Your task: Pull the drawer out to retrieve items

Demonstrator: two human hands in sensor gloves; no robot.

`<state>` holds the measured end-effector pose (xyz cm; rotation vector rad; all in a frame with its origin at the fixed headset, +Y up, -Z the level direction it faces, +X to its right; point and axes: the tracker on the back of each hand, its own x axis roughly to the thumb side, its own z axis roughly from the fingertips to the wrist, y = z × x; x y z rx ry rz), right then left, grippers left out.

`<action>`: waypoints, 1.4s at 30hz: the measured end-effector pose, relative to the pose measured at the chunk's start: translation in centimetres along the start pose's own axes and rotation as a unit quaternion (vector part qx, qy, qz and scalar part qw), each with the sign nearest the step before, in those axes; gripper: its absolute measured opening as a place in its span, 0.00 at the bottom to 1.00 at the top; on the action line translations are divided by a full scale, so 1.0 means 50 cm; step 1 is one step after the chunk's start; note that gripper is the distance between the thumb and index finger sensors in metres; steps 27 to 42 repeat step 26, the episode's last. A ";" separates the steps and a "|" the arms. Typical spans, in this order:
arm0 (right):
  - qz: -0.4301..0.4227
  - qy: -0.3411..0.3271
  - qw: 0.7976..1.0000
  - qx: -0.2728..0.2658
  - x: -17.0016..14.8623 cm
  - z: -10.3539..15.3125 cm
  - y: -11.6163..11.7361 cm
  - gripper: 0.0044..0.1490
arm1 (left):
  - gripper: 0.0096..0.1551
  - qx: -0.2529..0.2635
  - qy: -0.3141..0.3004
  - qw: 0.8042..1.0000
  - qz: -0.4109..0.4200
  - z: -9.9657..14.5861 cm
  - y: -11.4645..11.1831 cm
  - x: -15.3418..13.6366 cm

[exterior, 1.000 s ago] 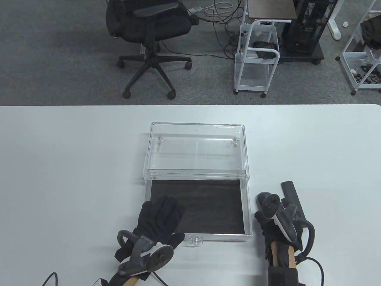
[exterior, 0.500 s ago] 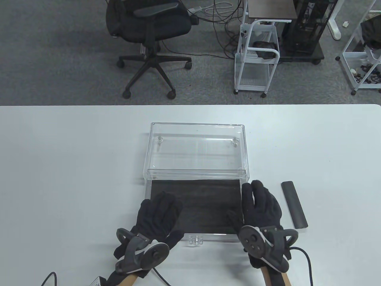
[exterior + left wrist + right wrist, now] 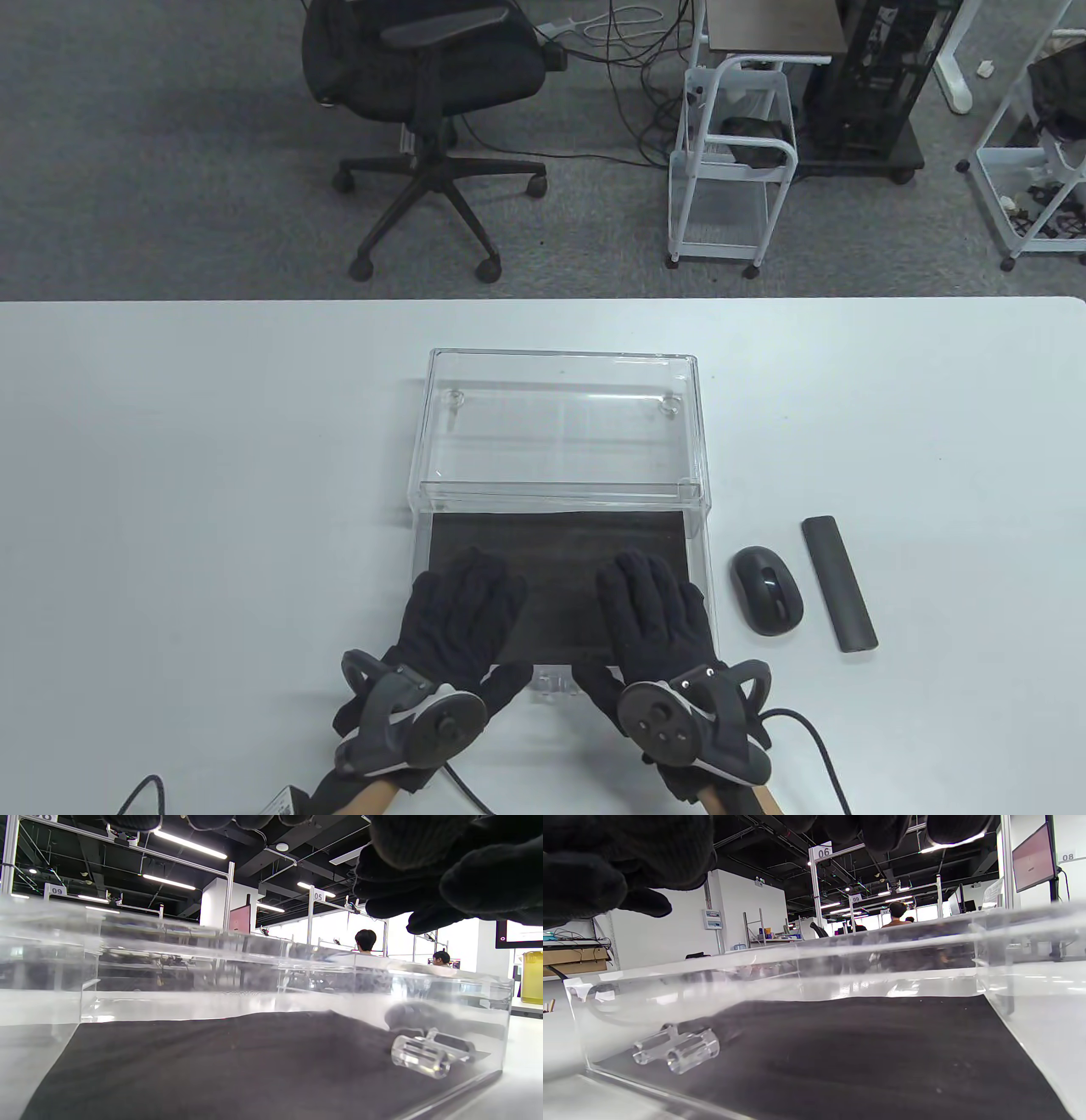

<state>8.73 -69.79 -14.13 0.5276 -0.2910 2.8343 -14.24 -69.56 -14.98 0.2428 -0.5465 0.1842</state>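
Note:
A clear acrylic case [image 3: 560, 424] stands mid-table with its drawer [image 3: 560, 543] pulled out toward me; the drawer has a black liner and nothing else shows in it. The clear handle [image 3: 556, 682] sits on the drawer front, and also shows in the left wrist view [image 3: 420, 1056] and the right wrist view [image 3: 678, 1050]. My left hand [image 3: 465, 611] and right hand [image 3: 652, 613] lie side by side over the drawer's front half, fingers stretched out, holding nothing. A black mouse [image 3: 766, 601] and a black bar [image 3: 837, 583] lie on the table just right of the drawer.
The white table [image 3: 212, 509] extends well to the left and right of the case. Cables trail from both wrists at the near edge. An office chair [image 3: 424, 76] and a white cart [image 3: 734, 161] stand on the floor beyond the far edge.
My right hand has moved left from the mouse and bar to above the drawer, leaving the mouse uncovered on the table. My left hand has barely shifted.

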 end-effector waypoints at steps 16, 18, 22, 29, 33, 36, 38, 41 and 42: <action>0.000 -0.011 1.000 -0.004 0.004 0.005 0.006 0.61 | 0.55 -0.001 -0.002 1.000 0.003 0.001 -0.005 0.001; 0.000 -0.010 1.000 0.000 0.003 0.004 0.006 0.60 | 0.54 -0.002 -0.001 1.000 0.004 0.001 -0.005 0.000; -0.002 -0.002 1.000 0.011 -0.001 0.003 0.009 0.59 | 0.54 -0.006 0.001 1.000 0.005 0.001 -0.007 0.000; -0.002 0.005 1.000 0.015 -0.008 -0.001 0.014 0.59 | 0.54 -0.009 0.002 1.000 0.008 0.000 -0.008 -0.001; -0.002 0.005 1.000 0.015 -0.008 -0.001 0.014 0.59 | 0.54 -0.009 0.002 1.000 0.008 0.000 -0.008 -0.001; -0.002 0.005 1.000 0.015 -0.008 -0.001 0.014 0.59 | 0.54 -0.009 0.002 1.000 0.008 0.000 -0.008 -0.001; -0.002 0.005 1.000 0.015 -0.008 -0.001 0.014 0.59 | 0.54 -0.009 0.002 1.000 0.008 0.000 -0.008 -0.001; -0.002 0.005 1.000 0.015 -0.008 -0.001 0.014 0.59 | 0.54 -0.009 0.002 1.000 0.008 0.000 -0.008 -0.001; -0.002 0.005 1.000 0.015 -0.008 -0.001 0.014 0.59 | 0.54 -0.009 0.002 1.000 0.008 0.000 -0.008 -0.001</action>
